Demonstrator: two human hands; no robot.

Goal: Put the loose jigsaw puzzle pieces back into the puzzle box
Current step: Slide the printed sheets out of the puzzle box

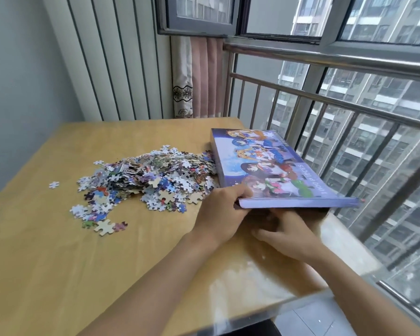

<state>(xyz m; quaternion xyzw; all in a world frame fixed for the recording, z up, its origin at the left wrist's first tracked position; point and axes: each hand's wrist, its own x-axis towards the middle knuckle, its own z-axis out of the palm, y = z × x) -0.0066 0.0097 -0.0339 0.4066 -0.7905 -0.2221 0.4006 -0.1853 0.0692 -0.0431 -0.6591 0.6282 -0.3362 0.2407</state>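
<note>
While a heap of small, many-coloured cardboard jigsaw pieces (153, 178) lies loose on the pale wooden table (58, 251), the flat purple puzzle box with cartoon figures on its lid (272, 166) sits just right of it, near edge raised. The left hand (224, 212) grips its near-left corner, thumb on top; the right hand (286, 232) reaches beneath, fingers hidden, so its grip cannot be told.

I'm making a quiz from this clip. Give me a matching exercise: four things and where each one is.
Things:
1. purple illustrated puzzle box
2. heap of loose jigsaw pieces
3. left hand
4. right hand

Places:
A. under the box's raised near edge
B. middle of the wooden table
C. gripping the box's near left corner
D. by the window railing, near end lifted

Pairs: 1-D, 2-B, 3-C, 4-A
</note>
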